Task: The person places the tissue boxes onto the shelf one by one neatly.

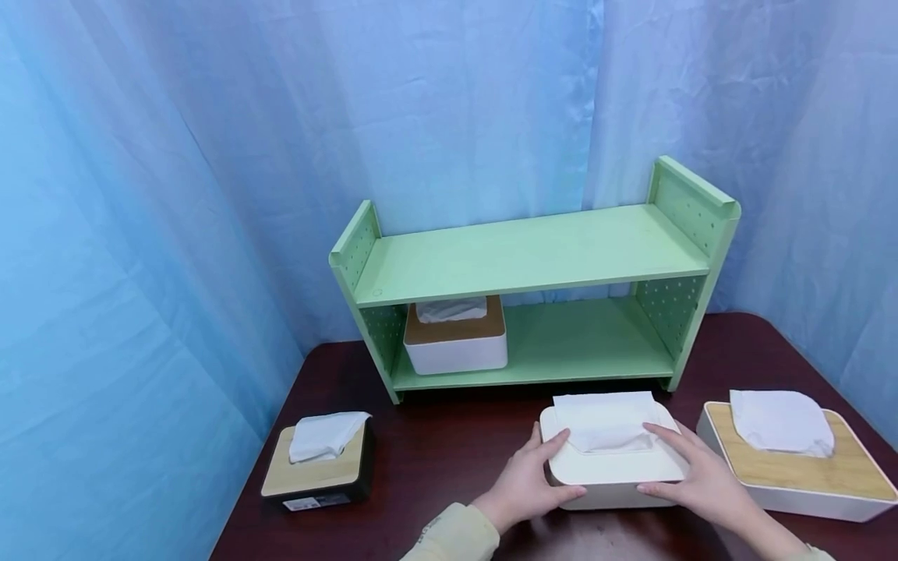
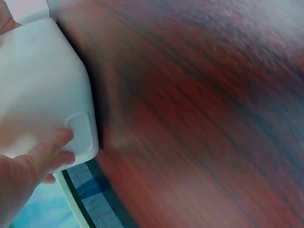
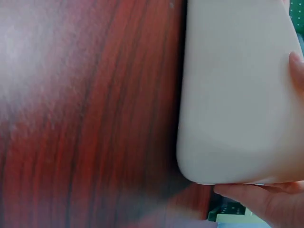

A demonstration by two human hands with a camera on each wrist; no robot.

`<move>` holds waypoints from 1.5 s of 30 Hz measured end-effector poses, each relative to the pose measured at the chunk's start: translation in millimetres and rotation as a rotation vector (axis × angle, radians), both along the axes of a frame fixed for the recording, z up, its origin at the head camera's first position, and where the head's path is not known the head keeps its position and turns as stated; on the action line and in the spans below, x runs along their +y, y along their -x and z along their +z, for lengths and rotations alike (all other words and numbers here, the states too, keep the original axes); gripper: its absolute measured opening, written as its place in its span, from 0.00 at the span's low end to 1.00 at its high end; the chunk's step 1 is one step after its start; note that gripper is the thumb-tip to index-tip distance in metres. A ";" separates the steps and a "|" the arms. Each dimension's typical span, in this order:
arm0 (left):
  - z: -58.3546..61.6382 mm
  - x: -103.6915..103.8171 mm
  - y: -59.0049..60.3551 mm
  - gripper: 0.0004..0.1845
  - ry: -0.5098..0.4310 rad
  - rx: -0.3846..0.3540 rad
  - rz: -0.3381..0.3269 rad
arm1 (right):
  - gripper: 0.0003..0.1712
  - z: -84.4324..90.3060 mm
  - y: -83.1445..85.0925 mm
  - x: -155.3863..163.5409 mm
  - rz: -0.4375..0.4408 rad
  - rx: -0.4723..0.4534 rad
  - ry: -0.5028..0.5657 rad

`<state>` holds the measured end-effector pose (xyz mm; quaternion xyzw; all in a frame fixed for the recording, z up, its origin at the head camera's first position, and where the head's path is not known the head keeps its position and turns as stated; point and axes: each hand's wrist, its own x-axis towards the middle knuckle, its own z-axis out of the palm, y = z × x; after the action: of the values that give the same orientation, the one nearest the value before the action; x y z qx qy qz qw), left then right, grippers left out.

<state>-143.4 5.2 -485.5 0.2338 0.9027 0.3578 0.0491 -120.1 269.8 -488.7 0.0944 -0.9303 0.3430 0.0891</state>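
Blur smears both wrist views, so the dark wooden table [image 1: 449,460] shows there only as streaked grain, and each view catches just part of the white tissue box [image 1: 612,467] with fingertips at its edge. From the head camera the forearms are cut off by the lower border, and the box's near wall is largely covered by the hands.

That box sits near the front edge of the table, a little right of the middle, just in front of the green shelf [image 1: 533,257]. A tissue [image 1: 605,425] stands out of its white lid. The left hand [image 1: 528,487] grips the box's left end, thumb on the lid and fingers curled round the side; the left wrist view shows fingertips [image 2: 57,142] pressed on a lower corner. The right hand [image 1: 701,479] holds the right end the same way, thumb along the near wall, fingers over the lid. The box lies squarely between the two palms.

Beside it, toward the right edge, rests a white box with a wooden lid [image 1: 800,467], partly cropped. Near the left edge sits a black box with a wooden lid [image 1: 319,471]. Another white box [image 1: 456,339] is tucked in the shelf's lower level, its top half hidden by the upper board.
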 end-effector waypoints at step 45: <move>40.2 -10.6 71.7 0.35 -0.101 0.133 0.090 | 0.48 38.5 74.9 -19.4 -0.103 0.162 0.132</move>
<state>-215.1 -5.4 -445.3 0.2186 0.8943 0.3884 -0.0389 -195.0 250.5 -450.2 0.0678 -0.8992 0.3896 0.1872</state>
